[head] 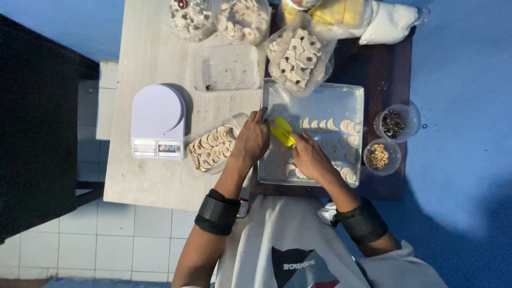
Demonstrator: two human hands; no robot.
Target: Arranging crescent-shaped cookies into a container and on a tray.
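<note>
Your right hand [311,156] closed its grip on a yellow tool [282,132] over the metal tray [320,101]. Your left hand [252,140] touched the tray's left edge; whether its grip held anything could not be told. Pale dough pieces [325,125] lay in rows on the tray. Left of the tray sat a filled container [211,148] and a white scale [158,121]; right of it, two small cups [392,138], all on the bench [149,58].

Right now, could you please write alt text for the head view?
Seen from above, two hands work over a metal tray of pale cookies: the right hand holds a yellow tool, the left hand beside it. A white scale sits to the left.
</note>
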